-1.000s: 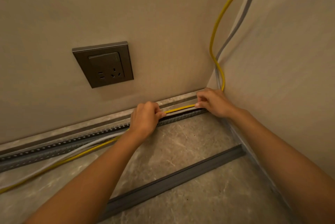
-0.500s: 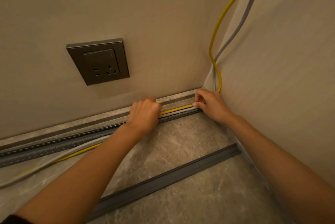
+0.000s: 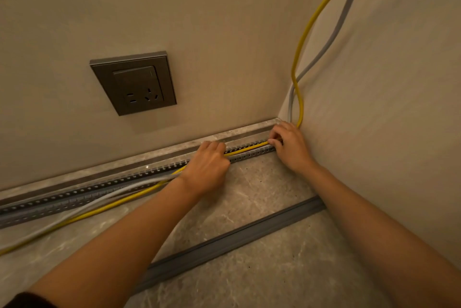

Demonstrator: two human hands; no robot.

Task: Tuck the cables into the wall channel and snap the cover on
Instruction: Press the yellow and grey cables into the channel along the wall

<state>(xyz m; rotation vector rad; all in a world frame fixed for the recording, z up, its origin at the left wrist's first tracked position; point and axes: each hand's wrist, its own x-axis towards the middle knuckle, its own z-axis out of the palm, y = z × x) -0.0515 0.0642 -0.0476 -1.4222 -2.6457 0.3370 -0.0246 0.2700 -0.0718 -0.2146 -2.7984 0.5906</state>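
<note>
Hands — left (image 3: pixel 208 166), right (image 3: pixel 289 145) — grip yellow cable (image 3: pixel 249 149) stretched between.

Wall (image 3: pixel 224 20): matt, finely textured paint; socket plate (image 3: pixel 107 83): dark satin finish, metallic-looking; floor (image 3: pixel 274 195): marbled stone-look tile, faint sheen; channel (image 3: pixel 62 204): grey slotted plastic, matt; cover (image 3: pixel 237 239): grey plastic, smooth, matt; yellow cable (image 3: pixel 308 33), grey cable (image 3: pixel 348 13): smooth plastic jackets, slight gloss.
</note>
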